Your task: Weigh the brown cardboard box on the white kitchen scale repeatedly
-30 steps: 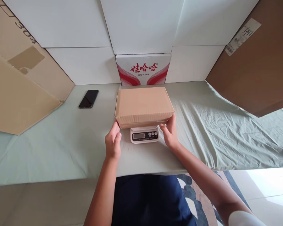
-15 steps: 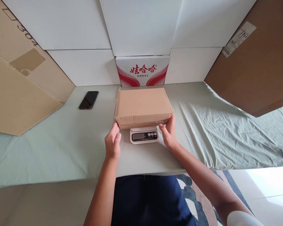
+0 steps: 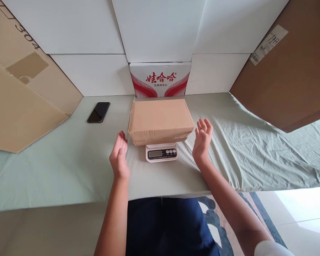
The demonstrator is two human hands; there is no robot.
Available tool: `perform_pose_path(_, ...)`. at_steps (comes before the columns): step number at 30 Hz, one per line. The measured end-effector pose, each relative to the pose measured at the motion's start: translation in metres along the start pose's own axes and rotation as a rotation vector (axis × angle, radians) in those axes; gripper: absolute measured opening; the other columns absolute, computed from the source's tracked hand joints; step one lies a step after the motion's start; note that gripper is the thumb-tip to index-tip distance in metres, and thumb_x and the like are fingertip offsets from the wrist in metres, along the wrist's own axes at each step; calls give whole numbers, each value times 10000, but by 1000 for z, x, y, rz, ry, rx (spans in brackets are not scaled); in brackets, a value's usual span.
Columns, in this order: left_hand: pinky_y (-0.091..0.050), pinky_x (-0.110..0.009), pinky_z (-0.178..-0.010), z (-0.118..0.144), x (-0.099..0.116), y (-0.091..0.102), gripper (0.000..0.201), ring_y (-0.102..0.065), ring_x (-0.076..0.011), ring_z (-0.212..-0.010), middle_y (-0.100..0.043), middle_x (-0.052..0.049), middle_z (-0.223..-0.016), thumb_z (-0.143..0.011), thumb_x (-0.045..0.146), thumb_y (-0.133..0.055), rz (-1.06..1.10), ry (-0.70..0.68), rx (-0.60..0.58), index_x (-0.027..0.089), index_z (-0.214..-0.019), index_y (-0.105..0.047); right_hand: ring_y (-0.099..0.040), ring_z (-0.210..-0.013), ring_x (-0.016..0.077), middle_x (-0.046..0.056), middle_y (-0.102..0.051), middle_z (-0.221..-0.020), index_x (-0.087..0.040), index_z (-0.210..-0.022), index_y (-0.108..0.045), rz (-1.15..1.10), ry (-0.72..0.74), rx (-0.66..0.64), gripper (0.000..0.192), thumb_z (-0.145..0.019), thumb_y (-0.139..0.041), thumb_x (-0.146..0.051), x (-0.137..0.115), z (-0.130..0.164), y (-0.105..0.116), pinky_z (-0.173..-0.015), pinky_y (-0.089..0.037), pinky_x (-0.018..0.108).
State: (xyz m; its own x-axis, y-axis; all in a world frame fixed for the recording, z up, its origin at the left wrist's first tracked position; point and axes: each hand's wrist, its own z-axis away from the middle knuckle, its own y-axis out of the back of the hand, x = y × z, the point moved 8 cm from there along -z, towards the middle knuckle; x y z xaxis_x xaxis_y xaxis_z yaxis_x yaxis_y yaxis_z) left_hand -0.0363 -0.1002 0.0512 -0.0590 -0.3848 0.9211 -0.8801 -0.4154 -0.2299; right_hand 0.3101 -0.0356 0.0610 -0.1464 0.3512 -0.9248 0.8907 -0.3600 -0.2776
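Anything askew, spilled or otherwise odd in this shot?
No spill shows. Only the green tablecloth looks untidy: creased at the picture's right, smoother at left. The cardboard box overhangs the digital scale on both sides.

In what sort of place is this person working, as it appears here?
Probably a makeshift indoor workspace, perhaps in a home or small shop: a carton rests on a small scale atop a pale green cloth, with white panels standing behind.

Looks forward and steeply down from head height, just behind the near edge of the counter, squarely facing white panels along the far edge, near enough to frame both hands, wide enough to include floor below.
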Motion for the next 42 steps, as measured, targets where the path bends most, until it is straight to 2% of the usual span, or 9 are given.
perform_pose_path(5, -403, -443, -1238, 1, -1, -2, 653, -459, -311, -1511, -514, -151, -1600, -944, 533, -584, -42, 8, -15, 206, -1509, -566, -412, -1551, 319, 114, -444, -1605, -329, -1419, -420, 71, 45, -72, 526, -918, -484, -478, 7, -3, -2, -1235, -297, 691)
perform_pose_path(11, -398, -440, -1243, 1, -3, -3, 659, -449, -315, -1517, -514, -151, -1601, -944, 536, -594, -42, 24, -29, 200, -1510, -566, -421, -1537, 326, 109, -443, -1603, -329, -1389, -438, 50, 10, -95, 504, -916, -505, -489, 10, -4, -3, -1243, -276, 699)
perform_pose_path(18, -400, -448, -1245, 2, -2, -5, 671, -444, -319, -1520, -507, -139, -1607, -944, 549, -591, -59, 37, -38, 205, -1519, -555, -435, -1522, 323, 105, -443, -1611, -326, -1392, -446, 86, 3, -149, 500, -922, -495, -490, 13, -4, -7, -1232, -321, 678)
perform_pose_path(22, -400, -427, -1246, 2, -2, -7, 675, -442, -313, -1522, -495, -146, -1616, -950, 533, -593, -63, 36, -63, 182, -1524, -546, -484, -1475, 312, 109, -508, -1550, -324, -1396, -445, 123, 44, -218, 496, -943, -500, -519, 5, 3, -16, -1225, -361, 651)
perform_pose_path(26, -392, -426, -1252, 2, -1, -10, 684, -422, -312, -1534, -482, -135, -1628, -956, 546, -579, -95, 26, -86, 192, -1539, -526, -454, -1494, 311, 100, -527, -1518, -338, -1431, -418, 192, 153, -287, 533, -955, -502, -565, -14, 13, -27, -1239, -367, 631)
perform_pose_path(30, -382, -429, -1260, 2, -3, -7, 704, -417, -292, -1541, -482, -134, -1626, -956, 525, -595, -93, 32, -48, 194, -1567, -483, -485, -1462, 334, 104, -531, -1509, -341, -1428, -418, 201, 189, -317, 529, -960, -500, -573, -22, 18, -31, -1208, -402, 638)
perform_pose_path(33, -378, -445, -1264, 2, -7, -3, 702, -432, -275, -1536, -495, -123, -1617, -969, 521, -578, -120, 77, -10, 213, -1586, -450, -487, -1458, 338, 103, -492, -1546, -343, -1474, -381, 235, 220, -362, 578, -965, -484, -595, -24, 21, -36, -1183, -438, 613)
perform_pose_path(37, -379, -450, -1263, 1, -6, -6, 731, -427, -281, -1538, -478, -122, -1626, -949, 531, -606, -90, 70, -27, 213, -1588, -448, -485, -1443, 336, 105, -463, -1566, -332, -1518, -346, 232, 231, -401, 664, -947, -505, -631, -24, 24, -41, -1166, -456, 581)
perform_pose_path(42, -364, -444, -1267, 5, -2, -17, 726, -427, -310, -1535, -474, -126, -1634, -935, 540, -631, -86, 25, -90, 216, -1569, -485, -565, -1273, 322, 123, -549, -1434, -289, -1430, -451, 233, 178, -451, 604, -936, -535, -626, -12, 28, -46, -1062, -514, 535)
